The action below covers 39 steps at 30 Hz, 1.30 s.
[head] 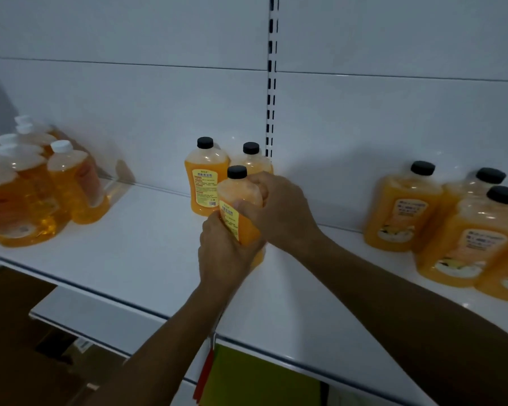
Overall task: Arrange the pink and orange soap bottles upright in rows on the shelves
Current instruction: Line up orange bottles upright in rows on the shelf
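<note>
Standing upright, cap up: orange bottle [238,210]

Both hands grip one orange soap bottle [238,206] with a black cap, held upright above the white shelf [147,259]. The left hand [226,253] wraps its lower body; the right hand [279,212] curls round its upper part and shoulder. Just behind the held bottle stand two more black-capped orange bottles [206,177], upright against the back panel, beside the slotted upright [271,83]. Well to the left of the held bottle is a cluster of white-capped orange bottles [35,183]. To its right is a group of larger black-capped orange bottles [452,227].
</note>
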Each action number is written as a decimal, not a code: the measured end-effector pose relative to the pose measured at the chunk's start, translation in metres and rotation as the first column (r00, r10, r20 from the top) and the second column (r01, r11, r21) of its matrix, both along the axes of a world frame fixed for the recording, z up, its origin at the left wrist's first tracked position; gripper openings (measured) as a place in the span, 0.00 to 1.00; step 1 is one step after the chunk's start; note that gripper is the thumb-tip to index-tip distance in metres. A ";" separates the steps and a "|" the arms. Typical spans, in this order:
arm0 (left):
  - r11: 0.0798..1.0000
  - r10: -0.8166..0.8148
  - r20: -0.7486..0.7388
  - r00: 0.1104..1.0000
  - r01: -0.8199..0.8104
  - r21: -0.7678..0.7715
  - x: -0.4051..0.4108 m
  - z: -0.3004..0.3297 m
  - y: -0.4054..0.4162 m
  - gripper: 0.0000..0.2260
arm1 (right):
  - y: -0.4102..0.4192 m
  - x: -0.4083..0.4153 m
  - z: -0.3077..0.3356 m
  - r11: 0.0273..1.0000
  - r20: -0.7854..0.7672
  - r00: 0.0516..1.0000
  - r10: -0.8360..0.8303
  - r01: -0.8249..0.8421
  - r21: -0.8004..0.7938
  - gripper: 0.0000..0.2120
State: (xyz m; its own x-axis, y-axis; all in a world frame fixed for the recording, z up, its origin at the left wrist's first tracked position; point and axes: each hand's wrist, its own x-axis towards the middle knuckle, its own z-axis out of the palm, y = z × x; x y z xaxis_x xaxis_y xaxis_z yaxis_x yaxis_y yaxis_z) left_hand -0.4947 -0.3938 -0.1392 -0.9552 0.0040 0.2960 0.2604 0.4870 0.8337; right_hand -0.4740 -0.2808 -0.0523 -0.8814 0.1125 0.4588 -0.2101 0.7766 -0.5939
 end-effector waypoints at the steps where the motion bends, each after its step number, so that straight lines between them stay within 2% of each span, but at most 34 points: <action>1: 0.999 -0.032 -0.014 0.999 0.033 0.038 0.004 0.004 0.002 0.43 | 0.004 0.005 0.004 1.000 -0.001 1.000 -0.017 0.017 0.024 0.23; 4: 0.952 -0.256 0.042 0.966 0.244 0.187 0.013 0.019 0.007 0.33 | 0.030 0.018 0.020 0.997 0.048 0.998 0.041 -0.038 -0.072 0.21; 7: 0.828 -0.495 0.132 0.859 0.421 0.370 0.021 0.041 0.015 0.26 | 0.068 0.031 0.031 0.964 0.166 0.975 0.145 -0.101 -0.245 0.27; 8: 0.760 -0.577 0.145 0.804 0.463 0.456 0.023 0.045 0.019 0.27 | 0.080 0.036 0.034 0.944 0.222 0.959 0.176 -0.101 -0.314 0.32; 10: 0.582 -0.737 0.178 0.652 0.477 0.659 0.023 0.046 0.030 0.37 | 0.100 0.046 0.039 0.898 0.303 0.922 0.241 -0.093 -0.430 0.39; 11: 0.511 -0.797 0.204 0.569 0.453 0.731 0.024 0.045 0.036 0.42 | 0.109 0.051 0.040 0.879 0.322 0.906 0.275 -0.102 -0.465 0.39; 13: 0.428 -0.881 0.252 0.400 0.448 0.785 0.024 0.042 0.049 0.47 | 0.123 0.060 0.043 0.851 0.320 0.890 0.325 -0.128 -0.509 0.28; 15: 0.354 -0.932 0.264 0.248 0.467 0.811 0.026 0.038 0.063 0.46 | 0.136 0.071 0.045 0.854 0.307 0.906 0.293 -0.104 -0.510 0.16; 17: 0.282 -0.959 0.227 0.169 0.489 0.825 0.027 0.036 0.078 0.40 | 0.150 0.080 0.046 0.871 0.295 0.930 0.219 -0.050 -0.488 0.16; 19: 0.289 -0.956 0.190 0.225 0.590 0.754 0.028 0.036 0.094 0.33 | 0.163 0.087 0.046 0.917 0.285 0.953 0.108 0.015 -0.398 0.17; 22: 0.452 -0.890 0.175 0.421 0.766 0.456 0.029 0.034 0.114 0.26 | 0.174 0.095 0.045 0.960 0.267 0.962 -0.055 0.124 -0.251 0.16; 24: 0.538 -0.842 0.154 0.516 0.788 0.300 0.027 0.030 0.126 0.24 | 0.177 0.097 0.044 0.979 0.229 0.964 -0.138 0.167 -0.113 0.17; 27: 0.651 -0.758 0.129 0.639 0.728 0.214 0.020 0.023 0.142 0.27 | 0.180 0.099 0.044 0.978 0.180 0.962 -0.208 0.198 0.072 0.22; 30: 0.688 -0.725 0.131 0.676 0.714 0.127 0.012 0.017 0.157 0.27 | 0.190 0.101 0.043 0.939 0.170 0.945 -0.280 0.232 0.255 0.31; 32: 0.698 -0.716 0.107 0.690 0.712 0.077 0.009 0.014 0.164 0.26 | 0.194 0.102 0.043 0.873 0.136 0.935 -0.327 0.244 0.422 0.30; 35: 0.723 -0.691 0.069 0.720 0.688 0.066 0.007 0.012 0.173 0.24 | 0.198 0.102 0.046 0.769 0.074 0.930 -0.360 0.251 0.588 0.28; 37: 0.733 -0.681 0.058 0.730 0.678 0.059 0.007 0.011 0.177 0.23 | 0.200 0.103 0.048 0.734 0.066 0.926 -0.371 0.250 0.632 0.27; 39: 0.735 -0.678 0.051 0.734 0.676 0.042 0.008 0.009 0.179 0.22 | 0.202 0.103 0.049 0.756 0.082 0.931 -0.356 0.235 0.611 0.27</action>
State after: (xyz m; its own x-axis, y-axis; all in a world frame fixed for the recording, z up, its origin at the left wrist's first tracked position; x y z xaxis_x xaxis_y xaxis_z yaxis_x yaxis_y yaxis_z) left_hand -0.4867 -0.2153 -0.1304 -0.7175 0.6513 0.2468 0.4652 0.1844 0.8658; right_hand -0.3711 -0.0791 -0.0031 -0.9222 0.1469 0.3577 0.1534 0.9881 -0.0103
